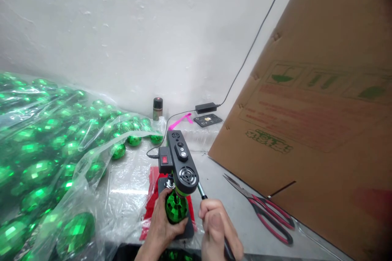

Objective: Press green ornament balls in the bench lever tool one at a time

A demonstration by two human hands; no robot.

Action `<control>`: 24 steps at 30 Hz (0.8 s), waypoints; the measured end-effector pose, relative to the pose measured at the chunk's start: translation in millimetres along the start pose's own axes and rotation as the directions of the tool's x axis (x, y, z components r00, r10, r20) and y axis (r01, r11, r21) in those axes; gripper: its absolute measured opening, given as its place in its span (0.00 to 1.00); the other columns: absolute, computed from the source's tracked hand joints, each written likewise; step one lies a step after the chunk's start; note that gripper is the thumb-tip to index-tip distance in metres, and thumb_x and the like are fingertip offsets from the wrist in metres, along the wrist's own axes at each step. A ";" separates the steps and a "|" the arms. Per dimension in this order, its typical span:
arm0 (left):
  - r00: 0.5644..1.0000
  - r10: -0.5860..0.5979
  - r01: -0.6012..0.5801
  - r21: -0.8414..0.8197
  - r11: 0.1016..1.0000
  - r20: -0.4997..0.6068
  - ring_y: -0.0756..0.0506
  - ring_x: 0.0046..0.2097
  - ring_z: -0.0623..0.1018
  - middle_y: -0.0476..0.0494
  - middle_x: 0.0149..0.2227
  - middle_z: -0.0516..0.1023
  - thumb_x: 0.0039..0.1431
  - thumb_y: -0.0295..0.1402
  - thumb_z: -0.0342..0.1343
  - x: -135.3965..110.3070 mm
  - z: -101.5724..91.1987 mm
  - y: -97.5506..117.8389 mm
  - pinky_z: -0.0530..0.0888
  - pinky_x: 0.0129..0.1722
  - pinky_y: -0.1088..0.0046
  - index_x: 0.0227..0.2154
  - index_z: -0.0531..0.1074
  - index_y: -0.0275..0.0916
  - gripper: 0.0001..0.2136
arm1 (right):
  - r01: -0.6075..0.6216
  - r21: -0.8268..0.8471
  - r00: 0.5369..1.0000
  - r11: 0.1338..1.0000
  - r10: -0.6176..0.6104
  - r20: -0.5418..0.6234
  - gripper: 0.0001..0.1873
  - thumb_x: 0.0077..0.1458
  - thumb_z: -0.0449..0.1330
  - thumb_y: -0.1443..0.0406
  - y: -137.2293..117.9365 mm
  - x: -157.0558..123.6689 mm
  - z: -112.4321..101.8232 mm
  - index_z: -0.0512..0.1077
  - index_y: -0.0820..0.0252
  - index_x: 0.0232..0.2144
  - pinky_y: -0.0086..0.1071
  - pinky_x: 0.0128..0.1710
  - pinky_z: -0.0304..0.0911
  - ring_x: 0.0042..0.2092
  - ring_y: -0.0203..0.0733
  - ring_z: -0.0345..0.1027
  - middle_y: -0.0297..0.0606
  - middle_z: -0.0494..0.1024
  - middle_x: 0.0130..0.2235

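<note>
Gripping a faceted green ball (176, 207) under the small black press (180, 163) with left hand (161, 224); right hand (216, 226) closed round the press lever (202, 192). Just right on the desk (220, 195), red-handled scissors (263, 208). Left, bagged green balls (45, 151). Farther back, spray can (157, 108), power adapter (206, 108).

A rough white plastered wall (122, 28) fills the far side. A thin black cable (260, 28) runs down it. On the right leans a large brown printed cardboard sheet (321, 110), over a grey tabletop (220, 195).
</note>
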State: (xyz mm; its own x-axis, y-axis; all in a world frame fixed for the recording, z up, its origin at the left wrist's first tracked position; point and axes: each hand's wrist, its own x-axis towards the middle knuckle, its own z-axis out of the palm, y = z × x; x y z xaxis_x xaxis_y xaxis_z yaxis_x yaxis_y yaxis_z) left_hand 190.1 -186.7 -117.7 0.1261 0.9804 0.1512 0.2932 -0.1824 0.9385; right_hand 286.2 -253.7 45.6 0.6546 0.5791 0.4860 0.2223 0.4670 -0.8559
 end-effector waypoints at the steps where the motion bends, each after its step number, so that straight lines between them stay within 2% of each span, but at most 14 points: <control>1: 1.000 0.002 -0.002 0.003 1.000 -0.003 0.27 0.56 0.84 0.31 0.55 0.83 0.44 0.41 0.73 0.3 -0.1 1.2 0.80 0.61 0.41 0.60 0.72 0.38 0.38 | 0.004 0.002 1.000 1.000 -0.004 -0.005 0.28 0.78 0.53 0.57 0.2 -0.3 0.6 0.67 0.57 0.23 0.35 0.31 0.53 0.27 0.36 0.60 0.32 0.70 0.27; 5: 0.999 -0.034 0.034 0.011 0.999 -0.004 0.27 0.57 0.84 0.33 0.55 0.84 0.43 0.40 0.73 0.2 -0.5 10.2 0.79 0.62 0.42 0.61 0.72 0.40 0.38 | 0.022 -0.002 1.000 1.000 -0.022 -0.015 0.27 0.78 0.53 0.59 5.4 1.5 0.0 0.65 0.56 0.23 0.34 0.30 0.53 0.27 0.35 0.61 0.32 0.70 0.27; 11: 0.999 -0.050 0.051 0.017 0.999 -0.008 0.27 0.59 0.83 0.32 0.56 0.84 0.43 0.40 0.73 -0.6 0.1 12.3 0.78 0.64 0.40 0.60 0.73 0.40 0.38 | 0.244 -0.006 0.970 0.970 -0.244 0.003 0.26 0.75 0.56 0.62 20.6 10.3 -4.9 0.63 0.56 0.21 0.33 0.26 0.53 0.25 0.36 0.62 0.32 0.68 0.24; 24: 1.000 -0.005 0.005 0.040 0.999 -0.017 0.27 0.57 0.84 0.31 0.56 0.83 0.45 0.37 0.73 -1.4 2.1 6.7 0.79 0.62 0.40 0.61 0.72 0.38 0.37 | 0.278 0.045 0.960 0.959 -0.279 0.002 0.24 0.75 0.54 0.67 23.1 12.4 -2.8 0.62 0.56 0.22 0.31 0.26 0.54 0.25 0.34 0.63 0.30 0.69 0.24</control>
State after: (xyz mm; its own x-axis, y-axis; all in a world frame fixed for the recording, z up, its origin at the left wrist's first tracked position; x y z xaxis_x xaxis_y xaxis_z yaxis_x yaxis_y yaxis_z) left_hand 194.0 -189.4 -112.3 0.1084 0.9824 0.1520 0.3313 -0.1799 0.9262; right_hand 301.4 -237.7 31.4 0.5652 0.4273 0.7057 0.3634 0.6390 -0.6779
